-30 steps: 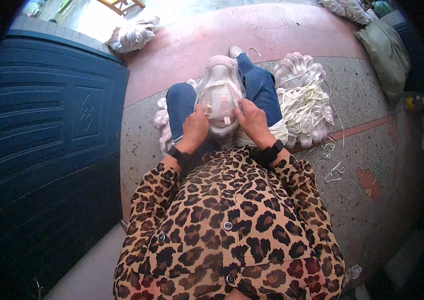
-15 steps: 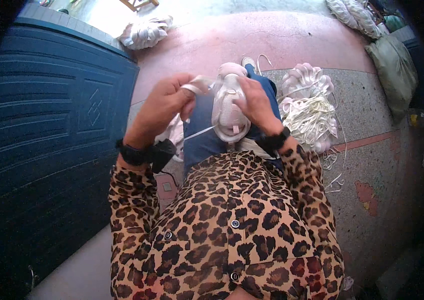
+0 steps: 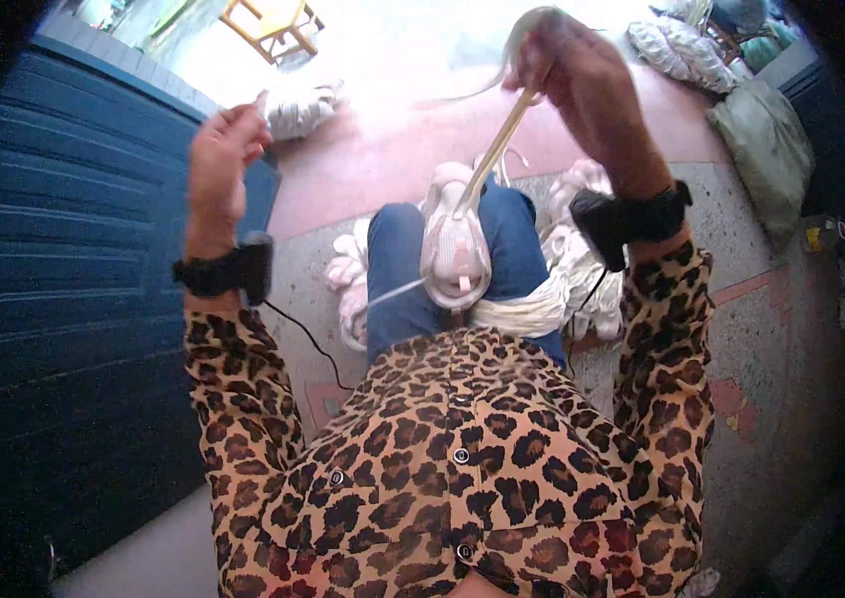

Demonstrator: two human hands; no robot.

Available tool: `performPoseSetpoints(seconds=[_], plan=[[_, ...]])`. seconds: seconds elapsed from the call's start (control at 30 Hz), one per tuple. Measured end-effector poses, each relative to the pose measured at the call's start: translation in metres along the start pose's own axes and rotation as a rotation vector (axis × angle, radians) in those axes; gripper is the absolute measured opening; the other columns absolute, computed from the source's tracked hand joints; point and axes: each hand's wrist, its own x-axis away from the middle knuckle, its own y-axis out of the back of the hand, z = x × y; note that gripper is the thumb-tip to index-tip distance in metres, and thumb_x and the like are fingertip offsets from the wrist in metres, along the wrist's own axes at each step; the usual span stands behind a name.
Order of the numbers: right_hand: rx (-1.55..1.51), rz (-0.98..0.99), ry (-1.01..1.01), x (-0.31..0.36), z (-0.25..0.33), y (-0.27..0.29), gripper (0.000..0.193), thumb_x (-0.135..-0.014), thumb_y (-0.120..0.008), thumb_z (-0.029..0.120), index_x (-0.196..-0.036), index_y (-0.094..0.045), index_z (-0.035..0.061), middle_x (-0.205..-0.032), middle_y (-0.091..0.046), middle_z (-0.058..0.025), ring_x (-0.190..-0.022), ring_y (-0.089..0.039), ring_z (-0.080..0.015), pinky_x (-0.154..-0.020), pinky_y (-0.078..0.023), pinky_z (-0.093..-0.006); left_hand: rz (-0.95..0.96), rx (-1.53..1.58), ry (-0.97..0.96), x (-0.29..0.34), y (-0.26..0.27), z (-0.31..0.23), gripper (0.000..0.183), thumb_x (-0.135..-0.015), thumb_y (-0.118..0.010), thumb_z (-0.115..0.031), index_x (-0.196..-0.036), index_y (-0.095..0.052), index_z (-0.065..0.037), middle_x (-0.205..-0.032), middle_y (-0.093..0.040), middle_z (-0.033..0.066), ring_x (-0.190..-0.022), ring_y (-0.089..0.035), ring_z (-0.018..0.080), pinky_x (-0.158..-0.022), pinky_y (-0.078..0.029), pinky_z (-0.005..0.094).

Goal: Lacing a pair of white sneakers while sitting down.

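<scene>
A pale pink and white shoe [image 3: 454, 254] rests between my thighs, its toe away from me. From its front a cream shoelace [image 3: 500, 145] runs taut up to my right hand [image 3: 582, 80], which is raised far out and closed around it. A loose end trails off beyond that hand, blurred. My left hand [image 3: 215, 164] is lifted at the left, apart from the shoe, its fingers bunched together; whether something thin is pinched there I cannot make out. Another pale strand [image 3: 398, 294] leaves the shoe's near left side. A bundle of cream laces [image 3: 522, 314] lies across my right thigh.
More pale shoes [image 3: 348, 284] lie on the floor by my left leg, others [image 3: 582, 184] beyond my right knee. A blue panelled door [image 3: 74, 249] stands at left. Farther off are a wrapped bundle [image 3: 303, 112], a wooden stool [image 3: 271, 30] and a greenish sack [image 3: 766, 154].
Both hands have left the shoe. My right hand has swung up, away and to the right, drawing the lace out; my left has moved up and left. The shoe stays between my legs.
</scene>
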Motion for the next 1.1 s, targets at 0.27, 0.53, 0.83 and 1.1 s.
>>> performPoseSetpoints(seconds=[0.27,0.53,0.83,1.1], plan=[[-0.146,0.001,0.025,-0.058,0.055,0.056,0.029,-0.1,-0.056,0.026,-0.108,-0.059,-0.0016,-0.098,-0.063,-0.0085,-0.086,-0.064,-0.0193,-0.081,-0.055,-0.0352,0.699,-0.573,-0.112,0.027,-0.113,0.166,0.029,-0.093,-0.062,-0.021,-0.113,-0.065,0.0,-0.098,-0.07,0.0143,-0.087,-0.065,0.0222,-0.079,-0.052,0.0351],[-0.058,-0.163,-0.082,-0.068,0.141,0.025,0.03,-0.106,-0.042,0.03,-0.101,-0.058,0.0056,-0.086,-0.06,-0.0041,-0.078,-0.061,-0.0157,-0.078,-0.056,-0.0355,0.812,-0.579,-0.484,0.026,-0.187,0.189,0.022,-0.091,-0.059,-0.017,-0.107,-0.064,-0.003,-0.107,-0.065,0.0214,-0.104,-0.061,0.0391,-0.087,-0.048,0.0456],[-0.111,-0.164,-0.098,-0.044,0.159,0.041,0.022,-0.106,-0.042,0.023,-0.101,-0.056,0.0061,-0.086,-0.061,-0.0069,-0.073,-0.06,-0.0168,-0.072,-0.055,-0.0345,0.946,-0.295,-0.452,0.029,-0.185,0.04,0.021,-0.096,-0.056,-0.015,-0.098,-0.067,0.003,-0.08,-0.067,0.0145,-0.074,-0.065,0.0245,-0.072,-0.052,0.0362],[-0.17,-0.232,-0.109,-0.05,0.163,0.041,0.023,-0.106,-0.044,0.025,-0.101,-0.056,0.0065,-0.086,-0.063,-0.0077,-0.077,-0.065,-0.0206,-0.079,-0.056,-0.0405,0.887,0.201,-0.256,0.049,-0.155,-0.165,0.029,-0.104,-0.053,-0.027,-0.104,-0.061,0.001,-0.074,-0.055,0.0023,-0.067,-0.056,0.0121,-0.065,-0.05,0.0286]])
